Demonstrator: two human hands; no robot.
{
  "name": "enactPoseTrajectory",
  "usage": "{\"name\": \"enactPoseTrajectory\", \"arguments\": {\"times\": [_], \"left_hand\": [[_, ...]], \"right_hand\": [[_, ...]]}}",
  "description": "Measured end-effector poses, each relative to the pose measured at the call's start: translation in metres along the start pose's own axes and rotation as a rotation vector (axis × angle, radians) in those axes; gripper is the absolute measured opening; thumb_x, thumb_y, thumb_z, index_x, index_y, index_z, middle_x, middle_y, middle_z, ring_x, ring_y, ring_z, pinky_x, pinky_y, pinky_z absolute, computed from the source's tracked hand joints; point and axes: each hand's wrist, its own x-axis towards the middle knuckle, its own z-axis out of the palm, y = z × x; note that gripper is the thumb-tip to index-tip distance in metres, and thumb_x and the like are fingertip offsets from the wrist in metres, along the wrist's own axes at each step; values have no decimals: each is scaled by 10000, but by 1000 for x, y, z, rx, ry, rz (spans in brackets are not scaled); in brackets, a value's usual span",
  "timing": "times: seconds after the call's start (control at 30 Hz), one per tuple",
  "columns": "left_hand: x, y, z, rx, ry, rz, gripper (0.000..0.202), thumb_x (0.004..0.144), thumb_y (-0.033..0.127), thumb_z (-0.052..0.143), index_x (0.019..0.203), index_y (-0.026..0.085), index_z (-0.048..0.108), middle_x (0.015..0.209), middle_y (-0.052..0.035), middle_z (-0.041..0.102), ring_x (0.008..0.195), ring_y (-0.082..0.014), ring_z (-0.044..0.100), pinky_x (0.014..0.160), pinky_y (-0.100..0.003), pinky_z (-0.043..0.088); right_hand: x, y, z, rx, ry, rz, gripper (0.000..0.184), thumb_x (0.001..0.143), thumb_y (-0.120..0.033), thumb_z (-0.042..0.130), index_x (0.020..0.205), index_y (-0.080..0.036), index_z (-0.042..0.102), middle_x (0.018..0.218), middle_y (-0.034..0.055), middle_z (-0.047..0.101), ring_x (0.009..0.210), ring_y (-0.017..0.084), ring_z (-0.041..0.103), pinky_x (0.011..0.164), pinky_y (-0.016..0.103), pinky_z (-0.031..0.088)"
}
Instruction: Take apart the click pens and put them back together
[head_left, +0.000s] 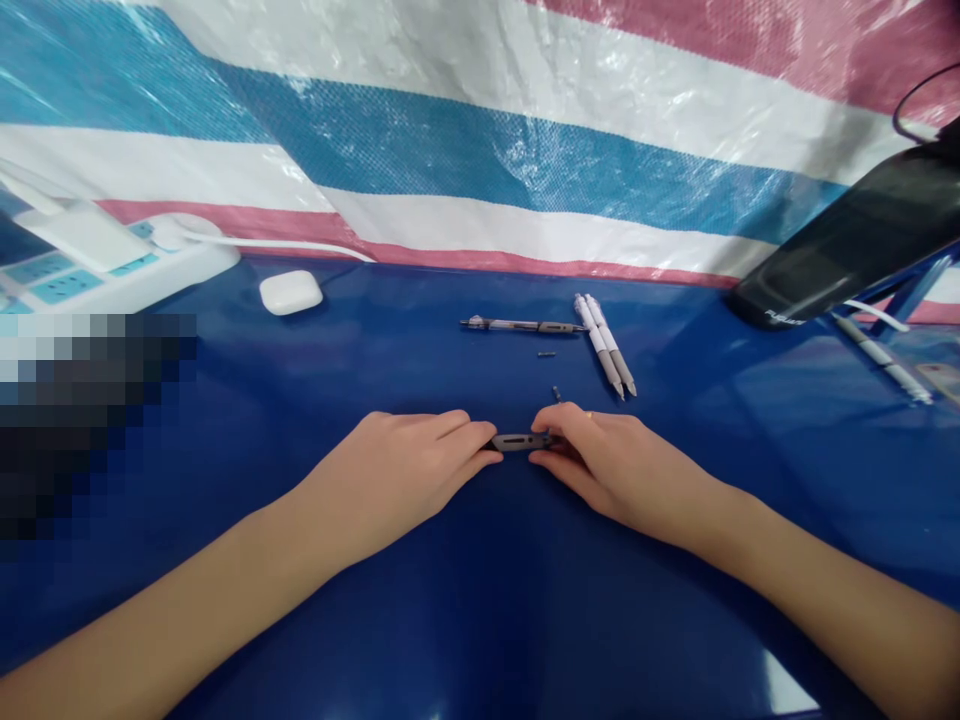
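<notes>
A short grey pen barrel (517, 441) with dark slots lies level between my hands, low over the blue table. My left hand (420, 455) pinches its left end between thumb and fingers. Thumb and forefinger of my right hand (600, 455) close on its right end; fingers hide both tips. Just beyond my right forefinger is a tiny dark pen part (556, 393), with another small dark piece (547, 354) farther back. A slim pen (523, 326) lies crosswise behind them, its right tip close to two white pens with grey grips (606, 345).
A white earbud case (291, 292) and a white power strip (127, 262) with a cable are at the back left. At the right are a black bottle (847, 235) and another pen (885, 360). Striped plastic sheeting (480, 140) stands behind the blue table (480, 620).
</notes>
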Motion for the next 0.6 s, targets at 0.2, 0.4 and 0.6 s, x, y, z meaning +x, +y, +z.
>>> {"name": "enactPoseTrajectory", "arguments": {"times": [0.2, 0.4, 0.6], "left_hand": [[1, 0, -1, 2, 21, 8, 249, 956, 342, 382, 1013, 211, 586, 741, 44, 625, 647, -92, 624, 508, -225, 354], [-1, 1, -2, 3, -1, 12, 243, 955, 343, 385, 1019, 217, 582, 749, 46, 626, 654, -93, 624, 514, -232, 360], [0, 1, -2, 5, -17, 5, 250, 956, 350, 378, 1015, 223, 585, 743, 42, 623, 652, -93, 619, 507, -230, 348]], "right_hand": [[-1, 3, 3, -45, 23, -45, 174, 989, -295, 376, 1042, -186, 500, 944, 53, 638, 811, 193, 631, 656, 304, 456], [1, 0, 0, -33, -6, -42, 151, 969, -287, 428, 1052, -184, 500, 920, 45, 632, 799, 191, 622, 666, 311, 462], [1, 0, 0, 4, -20, -13, 81, 943, -189, 457, 1014, -195, 496, 885, 22, 633, 767, 171, 629, 635, 288, 454]]}}
